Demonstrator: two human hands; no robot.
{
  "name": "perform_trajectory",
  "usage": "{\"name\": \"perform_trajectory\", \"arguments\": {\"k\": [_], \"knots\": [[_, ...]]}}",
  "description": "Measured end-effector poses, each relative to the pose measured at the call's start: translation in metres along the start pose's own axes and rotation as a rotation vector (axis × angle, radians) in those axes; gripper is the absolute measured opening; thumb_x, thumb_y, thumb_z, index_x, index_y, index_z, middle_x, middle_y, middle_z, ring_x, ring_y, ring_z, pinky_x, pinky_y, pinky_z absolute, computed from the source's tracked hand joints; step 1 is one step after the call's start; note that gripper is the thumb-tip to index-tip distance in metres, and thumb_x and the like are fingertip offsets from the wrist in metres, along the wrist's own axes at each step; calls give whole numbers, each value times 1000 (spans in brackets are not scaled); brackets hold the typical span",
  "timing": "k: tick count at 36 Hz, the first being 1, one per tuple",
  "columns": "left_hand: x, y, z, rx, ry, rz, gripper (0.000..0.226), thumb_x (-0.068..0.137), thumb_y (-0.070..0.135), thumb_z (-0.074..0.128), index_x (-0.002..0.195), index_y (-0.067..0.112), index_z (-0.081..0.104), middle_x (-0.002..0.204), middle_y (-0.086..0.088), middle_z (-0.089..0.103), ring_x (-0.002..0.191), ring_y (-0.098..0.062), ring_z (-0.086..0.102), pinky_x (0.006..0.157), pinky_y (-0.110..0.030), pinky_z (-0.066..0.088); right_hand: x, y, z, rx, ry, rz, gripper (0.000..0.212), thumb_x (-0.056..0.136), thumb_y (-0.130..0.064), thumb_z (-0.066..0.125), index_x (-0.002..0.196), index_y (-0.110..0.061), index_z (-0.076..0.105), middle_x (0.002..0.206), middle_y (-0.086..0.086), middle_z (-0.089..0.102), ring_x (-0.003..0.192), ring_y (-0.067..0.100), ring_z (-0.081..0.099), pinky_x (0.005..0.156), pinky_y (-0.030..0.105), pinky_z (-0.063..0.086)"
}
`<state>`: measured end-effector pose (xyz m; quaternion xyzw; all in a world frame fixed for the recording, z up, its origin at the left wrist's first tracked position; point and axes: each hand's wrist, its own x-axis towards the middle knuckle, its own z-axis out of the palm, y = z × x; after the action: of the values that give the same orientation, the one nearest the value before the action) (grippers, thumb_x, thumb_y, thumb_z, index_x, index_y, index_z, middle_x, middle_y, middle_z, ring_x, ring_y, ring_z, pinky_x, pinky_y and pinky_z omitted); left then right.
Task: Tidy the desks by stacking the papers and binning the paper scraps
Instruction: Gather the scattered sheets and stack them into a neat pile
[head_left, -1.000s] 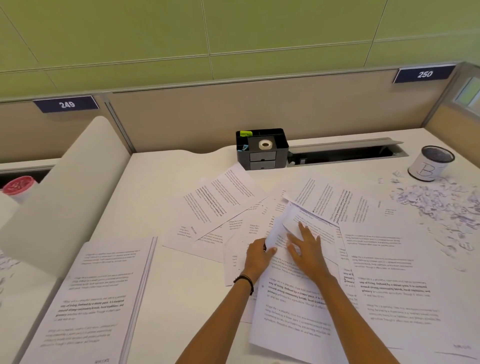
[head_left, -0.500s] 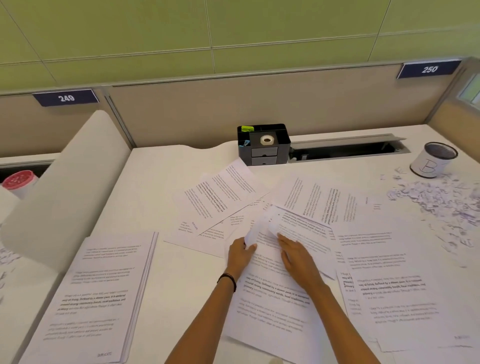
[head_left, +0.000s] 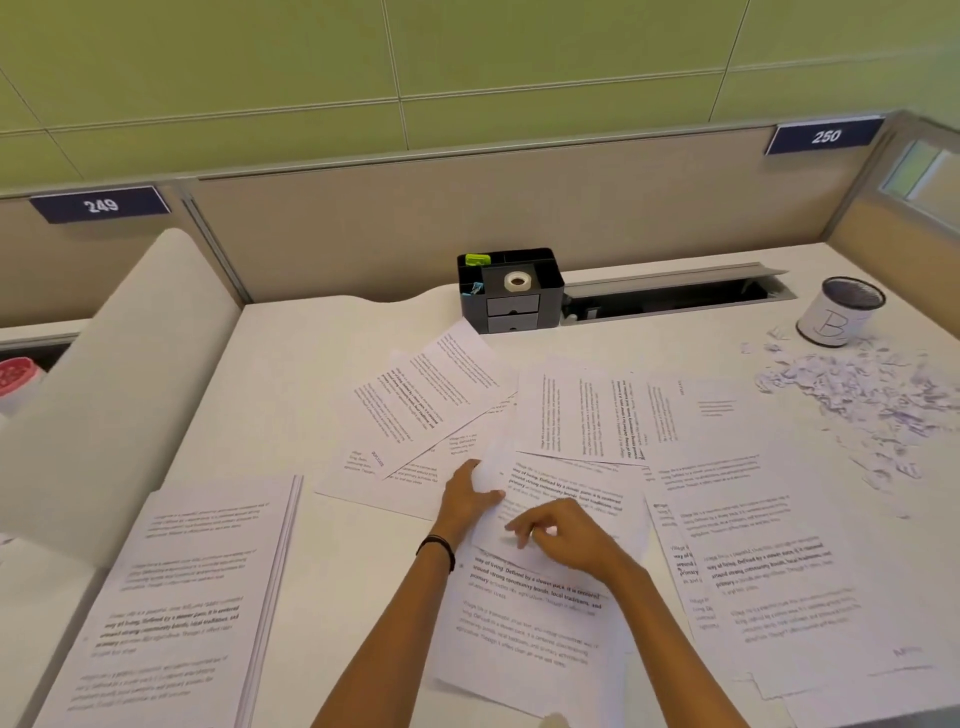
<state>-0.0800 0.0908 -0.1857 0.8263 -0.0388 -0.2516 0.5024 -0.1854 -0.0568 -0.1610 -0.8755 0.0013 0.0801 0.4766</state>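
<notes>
Worktop (head_left: 311, 364): smooth, matt, off-white laminate.
Organiser (head_left: 545, 296) at its back edge: black plastic with a slight sheen and grey drawer fronts.
Tape roll (head_left: 517, 281) on top of organiser: glossy.
Right of organiser: cable tray (head_left: 675, 275), dull grey metal.
Further right: pot (head_left: 839, 317), white paper wrap, dark rim.
In front of organiser: papers (head_left: 582, 415), matt white, printed.
Front-left: stack (head_left: 182, 597), same matt paper.
Front-right: scraps (head_left: 857, 384), torn paper with ragged edges.
Behind organiser: partition (head_left: 415, 218), beige, matt, looks like cloth.

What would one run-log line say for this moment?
phase: stacking | left hand: grips top sheet edge | right hand: curled on it | scraps: unbinned
</notes>
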Motion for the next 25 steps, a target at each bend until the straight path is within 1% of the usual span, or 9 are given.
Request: {"name": "perform_trajectory", "arguments": {"k": [4,8,10,12,15,17,19,22,25], "knots": [[-3,6,0,84,-36,-38,68,73,17,78,132,6,45,134,-9,46,126,-27,43,104,-35,35,9,12,-18,6,199,41,33,84,5,49,97,-17,70,97,-7,69,96,8,63,91,30,51],[-2,4,-9,219,-100,-68,79,78,20,75,142,7,31,147,-8,33,135,-25,32,109,-32,27,14,34,-33,-89,303,107,33,90,-3,52,120,-14,56,128,5,55,120,19,49,104,29,36],[-2,5,-15,317,-179,-97,79,73,25,78,139,7,37,143,-7,39,130,-25,39,106,-31,33,19,40,-39,-159,278,141,39,91,-7,53,130,-10,49,140,9,43,132,25,37,110,30,25],[-1,5,-21,383,-259,-117,85,54,37,81,128,9,49,134,-7,51,117,-26,52,100,-38,44,25,41,-43,-246,244,184,46,92,-12,53,136,-9,42,148,11,32,138,25,27,113,32,19],[4,1,-26,423,-334,-114,83,46,38,79,119,8,53,125,-4,56,107,-25,58,90,-41,51,37,41,-45,-380,222,208,55,92,-21,54,142,-11,34,153,10,22,142,24,18,115,34,15],[1,9,-23,398,-339,-113,73,63,25,82,124,8,46,125,1,50,111,-25,55,90,-35,50,44,41,-46,-462,188,216,61,92,-27,54,145,-11,28,155,11,17,143,24,15,116,35,12],[3,12,-18,356,-304,-76,61,76,20,76,127,7,44,128,-3,49,116,-24,50,92,-33,47,51,39,-45,-544,120,239,67,92,-32,53,147,-12,20,155,12,14,144,24,14,117,36,13],[4,19,-12,272,-247,-11,57,82,25,71,129,12,43,133,-4,49,120,-22,47,95,-31,41,58,34,-43,-669,64,242,67,93,-36,49,147,-13,18,155,12,16,142,26,18,113,37,21],[6,21,-5,197,-208,10,54,82,28,70,127,14,43,130,-2,51,115,-19,49,97,-31,41,62,32,-40,-727,100,226,60,94,-36,46,145,-13,24,150,11,27,136,27,29,107,37,32]]}}
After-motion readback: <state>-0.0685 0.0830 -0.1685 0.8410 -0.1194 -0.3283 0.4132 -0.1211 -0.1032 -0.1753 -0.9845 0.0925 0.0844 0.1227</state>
